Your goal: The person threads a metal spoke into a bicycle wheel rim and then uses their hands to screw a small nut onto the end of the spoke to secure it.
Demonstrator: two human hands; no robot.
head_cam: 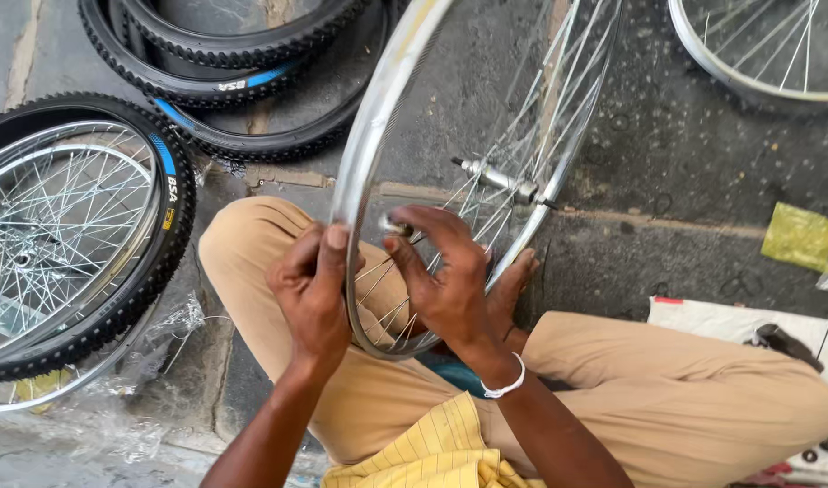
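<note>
The bare wheel rim (370,136) stands upright between the person's knees, its hub axle (500,178) pointing left. The left hand (313,289) is curled shut around the rim's near edge, thumb up. The right hand (445,280) pinches a small metal tool (396,224) against a spoke nipple. With only 1 hand steadying it, the rim could roll or tip; the tool could slip off the nipple and round it. A tyred wheel (70,235) lies left.
</note>
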